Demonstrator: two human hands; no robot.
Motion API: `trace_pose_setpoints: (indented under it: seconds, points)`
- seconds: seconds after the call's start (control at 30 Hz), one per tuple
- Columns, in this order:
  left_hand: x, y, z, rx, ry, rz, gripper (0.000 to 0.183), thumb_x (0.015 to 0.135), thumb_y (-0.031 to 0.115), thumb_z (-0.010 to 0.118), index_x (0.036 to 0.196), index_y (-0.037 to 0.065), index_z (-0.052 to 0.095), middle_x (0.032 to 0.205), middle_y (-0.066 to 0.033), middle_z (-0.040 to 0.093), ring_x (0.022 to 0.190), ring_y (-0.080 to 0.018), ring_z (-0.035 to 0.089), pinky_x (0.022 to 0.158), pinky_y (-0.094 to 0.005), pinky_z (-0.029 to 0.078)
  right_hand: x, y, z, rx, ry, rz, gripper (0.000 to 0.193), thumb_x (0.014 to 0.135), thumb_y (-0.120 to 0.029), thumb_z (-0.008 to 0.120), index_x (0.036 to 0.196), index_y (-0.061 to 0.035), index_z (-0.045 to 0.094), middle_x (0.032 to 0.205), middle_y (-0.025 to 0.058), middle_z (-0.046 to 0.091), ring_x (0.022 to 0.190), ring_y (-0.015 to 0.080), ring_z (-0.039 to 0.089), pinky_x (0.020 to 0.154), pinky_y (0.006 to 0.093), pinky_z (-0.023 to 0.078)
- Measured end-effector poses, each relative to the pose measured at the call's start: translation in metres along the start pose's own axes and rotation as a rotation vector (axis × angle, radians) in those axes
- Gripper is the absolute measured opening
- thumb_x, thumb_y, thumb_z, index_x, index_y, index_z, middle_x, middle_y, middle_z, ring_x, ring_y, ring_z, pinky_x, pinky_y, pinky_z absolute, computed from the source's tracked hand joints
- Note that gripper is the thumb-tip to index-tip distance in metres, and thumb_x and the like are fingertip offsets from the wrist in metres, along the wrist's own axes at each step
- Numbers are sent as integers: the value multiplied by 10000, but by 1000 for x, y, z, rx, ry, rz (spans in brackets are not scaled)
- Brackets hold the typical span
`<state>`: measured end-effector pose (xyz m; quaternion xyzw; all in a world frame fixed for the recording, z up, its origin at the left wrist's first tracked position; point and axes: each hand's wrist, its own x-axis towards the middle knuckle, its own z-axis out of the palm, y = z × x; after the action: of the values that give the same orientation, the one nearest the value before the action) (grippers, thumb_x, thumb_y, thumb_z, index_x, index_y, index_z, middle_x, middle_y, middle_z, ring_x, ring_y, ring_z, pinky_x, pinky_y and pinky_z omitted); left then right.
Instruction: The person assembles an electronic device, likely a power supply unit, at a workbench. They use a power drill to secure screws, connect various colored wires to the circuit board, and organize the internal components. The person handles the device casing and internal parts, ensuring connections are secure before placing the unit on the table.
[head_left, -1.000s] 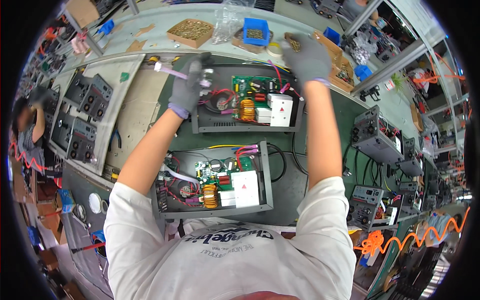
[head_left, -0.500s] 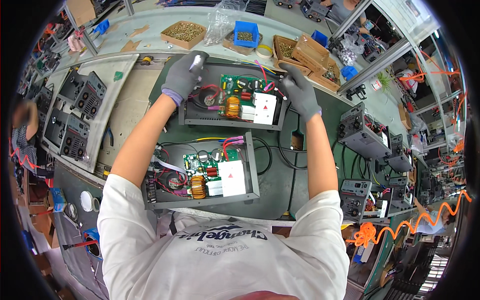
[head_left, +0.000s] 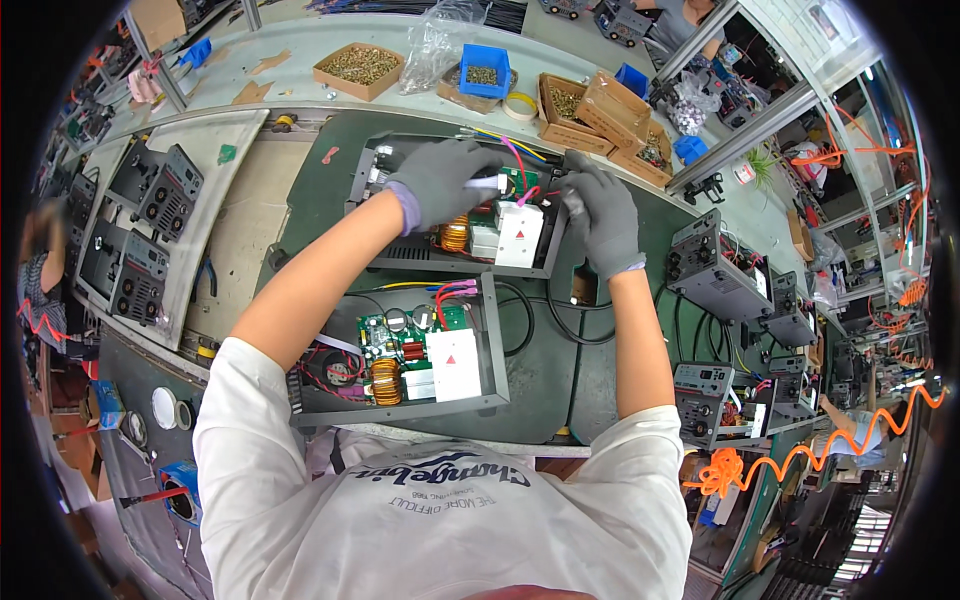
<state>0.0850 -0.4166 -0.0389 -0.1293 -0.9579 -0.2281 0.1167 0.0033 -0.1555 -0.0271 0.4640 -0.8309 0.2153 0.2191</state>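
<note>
Where your left hand (head_left: 445,185) works: above the far case (head_left: 553,245), in a grey glove, its fingers pinching a white plug (head_left: 488,183) over the board (head_left: 513,184).
Right hand (head_left: 598,215): gloved in grey too, fingers bent at the right wall of the far case; you cannot tell from this view whether they grip anything.
Far case: open at the top on the green tabletop (head_left: 540,390), beyond the near case; your left hand and forearm cover part of its inside.
Purple wire (head_left: 512,150): arching up from the far case, between your two hands.
White plate (head_left: 520,240): standing in the right part of the far case, a red triangle on its face.
Coil (head_left: 455,235): copper-coloured, left of that plate and just below your left hand.
Near case (head_left: 494,345): also open, between you and the far case, untouched by either hand.
Black cable (head_left: 531,318): looped just right of the near case.
Blue bin (head_left: 484,55): past the far case, holding small brass-coloured parts.
Pliers (head_left: 205,280): lying well off to your left.
</note>
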Motion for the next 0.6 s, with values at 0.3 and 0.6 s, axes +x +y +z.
trace_pose_setpoints:
  seconds: [0.3, 0.6]
  points:
    - [0, -50, 22, -976, 158, -381, 268, 1009, 247, 572, 1140, 14, 558, 837, -132, 673, 702, -199, 647, 637, -355, 519, 45, -19, 27, -202, 145, 92, 188, 900, -315, 675, 868, -143, 743, 870, 59, 719, 936, 282, 652, 861, 450, 466]
    - [13, -29, 29, -392, 284, -488, 259, 962, 222, 640, 1145, 45, 692, 916, -118, 737, 799, -186, 685, 732, -344, 543, 67, -25, 25, -134, -241, 112, 265, 859, -388, 722, 897, -127, 751, 805, 95, 720, 882, 309, 670, 819, 454, 494]
